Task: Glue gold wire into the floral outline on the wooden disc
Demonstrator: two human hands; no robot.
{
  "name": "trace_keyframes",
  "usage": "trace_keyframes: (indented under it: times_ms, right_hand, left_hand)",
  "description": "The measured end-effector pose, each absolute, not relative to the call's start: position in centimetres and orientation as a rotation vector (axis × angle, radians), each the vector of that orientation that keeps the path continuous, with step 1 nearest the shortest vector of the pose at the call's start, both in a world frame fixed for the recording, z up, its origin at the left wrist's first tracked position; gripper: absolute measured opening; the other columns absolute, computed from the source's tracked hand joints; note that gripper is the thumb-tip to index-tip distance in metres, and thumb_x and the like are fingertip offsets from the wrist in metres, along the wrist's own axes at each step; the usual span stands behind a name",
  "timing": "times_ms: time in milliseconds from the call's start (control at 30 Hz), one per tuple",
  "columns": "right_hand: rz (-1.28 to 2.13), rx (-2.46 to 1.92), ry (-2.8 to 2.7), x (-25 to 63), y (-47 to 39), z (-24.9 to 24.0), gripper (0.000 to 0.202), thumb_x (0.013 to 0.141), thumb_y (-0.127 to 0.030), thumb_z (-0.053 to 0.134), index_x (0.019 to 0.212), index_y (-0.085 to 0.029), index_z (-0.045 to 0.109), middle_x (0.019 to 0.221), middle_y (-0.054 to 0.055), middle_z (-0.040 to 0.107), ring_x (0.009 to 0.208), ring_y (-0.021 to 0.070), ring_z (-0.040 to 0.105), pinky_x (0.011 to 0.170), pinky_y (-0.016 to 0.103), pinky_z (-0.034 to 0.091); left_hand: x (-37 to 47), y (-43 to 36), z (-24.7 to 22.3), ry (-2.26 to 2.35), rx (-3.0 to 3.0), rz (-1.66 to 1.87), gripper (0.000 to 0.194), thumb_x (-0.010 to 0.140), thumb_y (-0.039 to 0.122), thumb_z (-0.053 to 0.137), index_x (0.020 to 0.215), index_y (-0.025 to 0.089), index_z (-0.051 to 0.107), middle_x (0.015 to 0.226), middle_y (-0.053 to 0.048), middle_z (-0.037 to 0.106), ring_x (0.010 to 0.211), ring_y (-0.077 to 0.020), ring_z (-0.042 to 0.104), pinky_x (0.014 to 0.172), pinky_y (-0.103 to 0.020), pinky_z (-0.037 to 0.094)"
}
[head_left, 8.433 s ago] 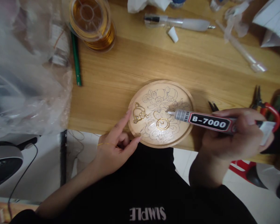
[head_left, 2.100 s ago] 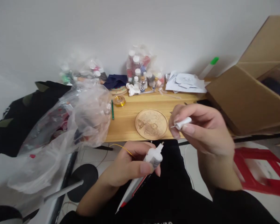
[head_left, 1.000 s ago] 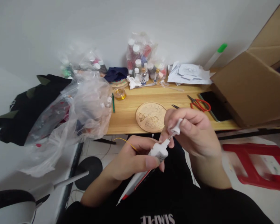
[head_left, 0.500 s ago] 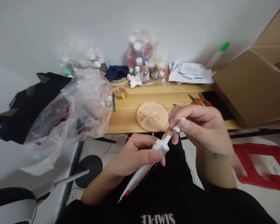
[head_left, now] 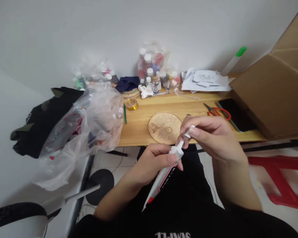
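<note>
My left hand [head_left: 154,162] is closed around a white glue tube [head_left: 164,177] with red and black print, its nozzle tilted up to the right. Between thumb and fingers, my right hand [head_left: 213,138] pinches a small white cap [head_left: 189,131] just above the nozzle tip. Whether cap and nozzle touch is hard to make out. Behind the hands, a round wooden disc [head_left: 164,129] with a line drawing and some wire-like outlines lies on the table, its right edge partly hidden by my right hand.
Red-handled pliers [head_left: 220,112] and a phone [head_left: 237,115] lie right, beside a cardboard box [head_left: 268,96]. A gold wire spool [head_left: 131,104] and green pencil [head_left: 124,114] lie left, near plastic bags [head_left: 99,115]. Bottles [head_left: 155,85] and papers [head_left: 205,80] line the wall. A red stool [head_left: 278,185] stands below right.
The view has shifted, so the table things sit slightly lower and further right. The tube has turned, showing more print. Both hands keep their hold, cap and nozzle a little closer.
</note>
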State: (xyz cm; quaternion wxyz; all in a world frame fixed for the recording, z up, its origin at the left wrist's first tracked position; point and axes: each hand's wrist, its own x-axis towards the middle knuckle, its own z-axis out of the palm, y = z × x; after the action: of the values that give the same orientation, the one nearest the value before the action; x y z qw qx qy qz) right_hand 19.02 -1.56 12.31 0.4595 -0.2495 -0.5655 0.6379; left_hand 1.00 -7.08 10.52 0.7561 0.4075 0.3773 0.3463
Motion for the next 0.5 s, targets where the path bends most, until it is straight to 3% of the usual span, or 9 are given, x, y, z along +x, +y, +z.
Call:
trace_keyframes:
  times_ms: [133, 267, 400, 500]
  right_hand:
    - [1.648, -0.681, -1.273, 19.0, -0.8, 11.2, 0.021, 0.08, -0.043, 0.077, 0.086, -0.022, 0.076, 0.072, 0.0, 0.07, 0.058, 0.0101, 0.066, 0.054, 0.021, 0.056]
    - [1.7, -0.841, -1.338, 19.2, -1.2, 9.7, 0.048, 0.081, -0.06, 0.069, 0.112, -0.022, 0.069, 0.094, 0.005, 0.071, 0.082, 0.0147, 0.069, 0.066, 0.025, 0.058]
    - [1.706, -0.902, -1.697, 18.5, -2.1, 8.2, 0.059, 0.082, -0.042, 0.072, 0.134, -0.02, 0.053, 0.119, 0.01, 0.068, 0.099, 0.0163, 0.068, 0.086, 0.031, 0.057]
    - [1.55, -0.973, -1.829, 18.2, -1.2, 7.6, 0.048, 0.086, -0.041, 0.067, 0.125, -0.015, 0.06, 0.103, 0.008, 0.073, 0.084, 0.0148, 0.069, 0.074, 0.029, 0.058]
  left_hand:
    - [1.6, -6.7, 10.3, 0.862, 0.82, 0.807, 0.049, 0.065, 0.063, 0.078, 0.063, 0.014, 0.069, 0.045, 0.004, 0.044, 0.04, -0.0045, 0.031, 0.041, -0.021, 0.017]
    - [2.5, -5.6, 9.5, 0.964, 0.677, 0.984, 0.055, 0.057, 0.064, 0.085, 0.078, 0.014, 0.072, 0.049, 0.007, 0.044, 0.04, -0.003, 0.031, 0.04, -0.018, 0.018]
    - [2.7, -3.8, 8.0, 0.995, 0.665, 1.149, 0.061, 0.056, 0.061, 0.088, 0.089, 0.013, 0.071, 0.05, 0.01, 0.041, 0.04, 0.0003, 0.021, 0.041, -0.017, 0.013]
    - [2.4, -2.7, 7.1, 0.987, 0.668, 1.19, 0.065, 0.058, 0.06, 0.088, 0.1, 0.013, 0.069, 0.049, 0.013, 0.034, 0.041, 0.0003, 0.018, 0.042, -0.018, 0.011]
